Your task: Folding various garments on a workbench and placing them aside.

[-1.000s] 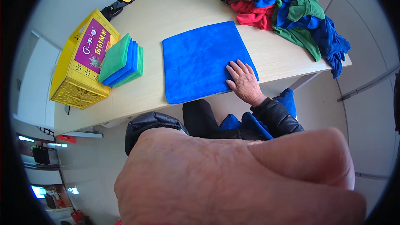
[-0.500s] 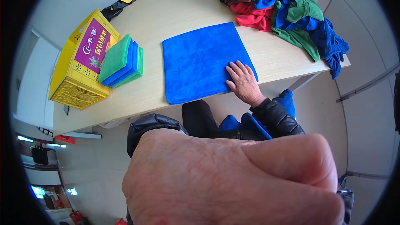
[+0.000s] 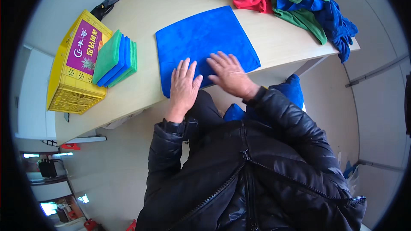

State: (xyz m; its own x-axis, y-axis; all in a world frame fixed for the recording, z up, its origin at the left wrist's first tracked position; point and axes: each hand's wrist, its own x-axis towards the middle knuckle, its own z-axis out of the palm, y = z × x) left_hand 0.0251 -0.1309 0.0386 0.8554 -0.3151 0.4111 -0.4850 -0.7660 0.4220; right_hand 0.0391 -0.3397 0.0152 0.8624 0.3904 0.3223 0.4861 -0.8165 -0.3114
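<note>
A blue cloth (image 3: 201,38) lies spread flat on the pale wooden table (image 3: 171,0). My left hand (image 3: 183,86) rests palm down on the cloth's near left corner, fingers apart. My right hand (image 3: 230,73) lies flat on the cloth's near edge just to the right, fingers spread. Neither hand grips anything. Both sleeves are black and padded.
A stack of folded green and blue cloths (image 3: 115,57) leans on a yellow plastic crate (image 3: 70,90) at the table's left. A heap of red, green and blue cloths (image 3: 299,0) fills the far right. A black and yellow tool (image 3: 112,1) lies at the back.
My left hand, which was close up in front of the camera, has dropped onto the cloth. My right hand has slid left along the cloth's near edge.
</note>
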